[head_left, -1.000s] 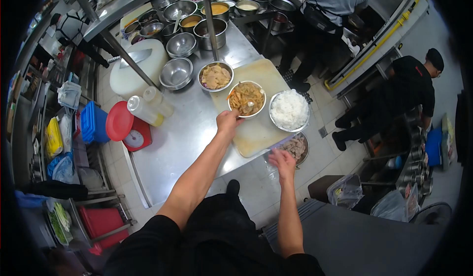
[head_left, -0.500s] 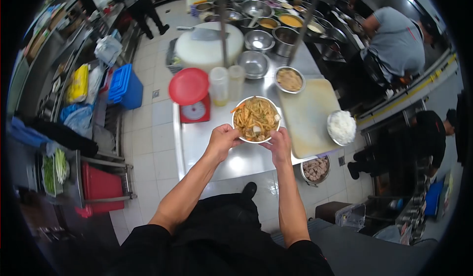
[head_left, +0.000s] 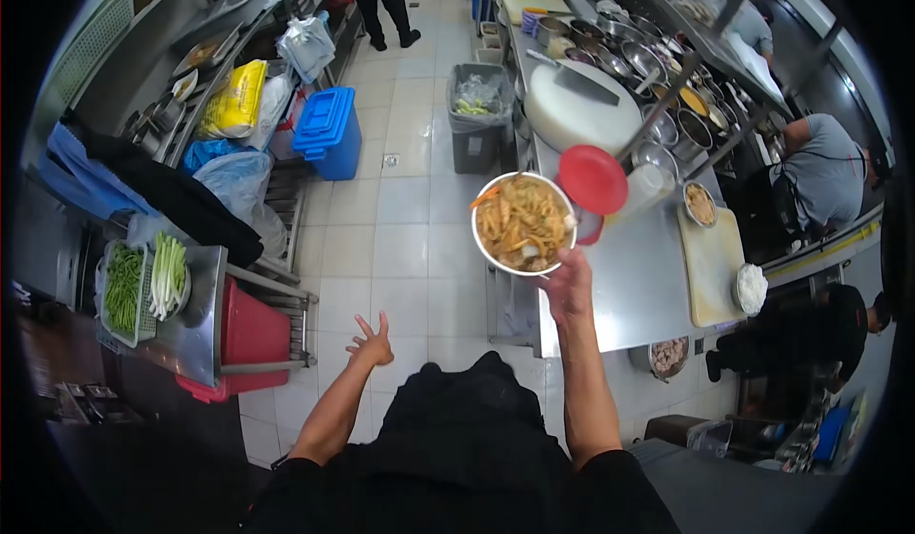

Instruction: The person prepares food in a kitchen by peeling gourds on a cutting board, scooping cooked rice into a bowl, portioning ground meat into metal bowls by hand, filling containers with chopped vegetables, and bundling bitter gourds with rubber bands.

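Note:
My right hand [head_left: 569, 291] grips the near right edge of a white bowl [head_left: 476, 227] and holds it up. Stir-fried noodles [head_left: 522, 217] with carrot strips and pale chunks fill the bowl. Lower down, my left hand [head_left: 374, 342] hovers above the floor tiles with its fingers spread and nothing in it. Just behind the bowl stands a red scale [head_left: 593, 180], its lower part partly hidden by the bowl.
A steel table [head_left: 634, 277] to the right carries a round white chopping block [head_left: 581, 110], a cutting board [head_left: 715, 272] and many bowls. Left are a blue bin [head_left: 327, 133] and a steel stand with green vegetables [head_left: 169, 275]. A grey bin [head_left: 477, 119] stands ahead. People work around.
My left hand has let go of the bowl and moved away to the left, fingers opening. The right hand keeps the bowl. My view has turned left, away from the table.

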A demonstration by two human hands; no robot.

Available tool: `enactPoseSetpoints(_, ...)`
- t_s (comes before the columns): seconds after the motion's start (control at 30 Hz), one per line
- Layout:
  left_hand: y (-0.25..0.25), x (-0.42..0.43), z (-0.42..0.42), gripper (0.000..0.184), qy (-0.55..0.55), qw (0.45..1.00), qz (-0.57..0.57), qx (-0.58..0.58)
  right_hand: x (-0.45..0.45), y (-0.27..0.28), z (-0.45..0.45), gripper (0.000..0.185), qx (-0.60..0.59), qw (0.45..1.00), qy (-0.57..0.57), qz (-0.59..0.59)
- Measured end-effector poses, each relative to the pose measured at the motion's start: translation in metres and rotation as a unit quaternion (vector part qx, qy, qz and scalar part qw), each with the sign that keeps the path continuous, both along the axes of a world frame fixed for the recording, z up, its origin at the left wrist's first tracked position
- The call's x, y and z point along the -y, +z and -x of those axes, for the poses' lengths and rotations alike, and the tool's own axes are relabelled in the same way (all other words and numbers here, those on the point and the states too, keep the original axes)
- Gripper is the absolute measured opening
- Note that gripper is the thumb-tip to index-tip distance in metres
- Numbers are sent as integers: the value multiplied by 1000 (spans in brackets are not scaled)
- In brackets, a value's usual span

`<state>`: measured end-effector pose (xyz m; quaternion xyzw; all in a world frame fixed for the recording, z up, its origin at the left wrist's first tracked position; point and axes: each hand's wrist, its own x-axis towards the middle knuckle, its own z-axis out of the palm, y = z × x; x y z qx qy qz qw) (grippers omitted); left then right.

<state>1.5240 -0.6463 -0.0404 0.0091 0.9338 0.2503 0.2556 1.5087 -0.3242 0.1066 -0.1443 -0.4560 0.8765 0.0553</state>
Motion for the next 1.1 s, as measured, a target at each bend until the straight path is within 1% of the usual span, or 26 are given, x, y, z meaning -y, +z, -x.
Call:
enactPoseSetpoints(0.03, 11, 10, 9, 91, -8, 995, 74, 62, 15, 4, 16, 50, 0, 1000, 7, -13)
enactPoseSetpoints(0.07, 15, 21, 18, 105, -16, 980, 149, 130, 32, 8, 26, 42, -6, 1000, 10, 0)
enactPoseSetpoints(0.1, -1, 32, 30, 104, 0, 993, -61, 99, 45, 2, 34, 39, 7, 1000, 22, 5)
enactPoseSetpoints(0.13, 4, 37, 54, 103, 18, 962, -267, 58, 56, -7, 48, 37, 16, 999, 36, 11)
enactPoseSetpoints(0.17, 10, 34, 71, 102, 46, 912, -400, 76, 67, -11, 62, 35, 21, 998, 49, 18)
enactPoseSetpoints(0.2, 42, 15, 86, 101, 72, 843, -525, 92, 80, -12, 74, 32, 33, 998, 54, 29)
enactPoseSetpoints(0.23, 62, 6, 99, 96, 113, 794, -593, 79, 92, -14, 86, 32, 36, 997, 61, 37)
enactPoseSetpoints(0.3, 91, -9, 129, 88, 187, 677, -710, 48, 112, -24, 115, 32, 39, 995, 73, 54)
enactPoseSetpoints(0.4, 101, -20, 189, 78, 261, 606, -751, 12, 135, -38, 168, 33, 28, 993, 82, 79)
enactPoseSetpoints(0.43, 104, -19, 211, 77, 258, 615, -745, 3, 140, -40, 188, 34, 29, 993, 80, 85)
enactPoseSetpoints(0.47, 107, -19, 233, 77, 256, 623, -739, -7, 142, -46, 209, 44, 21, 990, 92, 101)
enactPoseSetpoints(0.5, 108, -20, 256, 76, 254, 630, -733, -17, 144, -54, 230, 48, 6, 990, 88, 112)
enactPoseSetpoints(0.57, 106, -21, 312, 79, 236, 663, -709, -39, 145, -62, 282, 57, -35, 987, 82, 133)
enactPoseSetpoints(0.6, 105, -22, 335, 81, 232, 679, -695, -45, 144, -56, 306, 62, -50, 987, 89, 125)
enactPoseSetpoints(0.7, 116, -31, 413, 83, 221, 680, -697, -54, 129, -49, 383, 87, -45, 989, 118, 78)
enactPoseSetpoints(0.8, 127, -37, 481, 82, 216, 675, -703, -55, 122, -34, 448, 53, -65, 989, 91, 96)
enactPoseSetpoints(0.9, 134, -40, 552, 79, 239, 655, -717, -4, 117, -27, 511, 43, -10, 994, 84, 70)
enactPoseSetpoints(0.93, 130, -40, 576, 77, 237, 654, -718, 4, 116, -27, 531, 35, -9, 995, 74, 60)
enactPoseSetpoints(1.03, 128, -45, 644, 76, 233, 642, -729, 44, 111, -35, 592, 32, 11, 998, 58, 12)
enactPoseSetpoints(1.1, 122, -45, 693, 75, 209, 648, -729, 69, 104, -47, 632, 36, 0, 998, 55, 18)
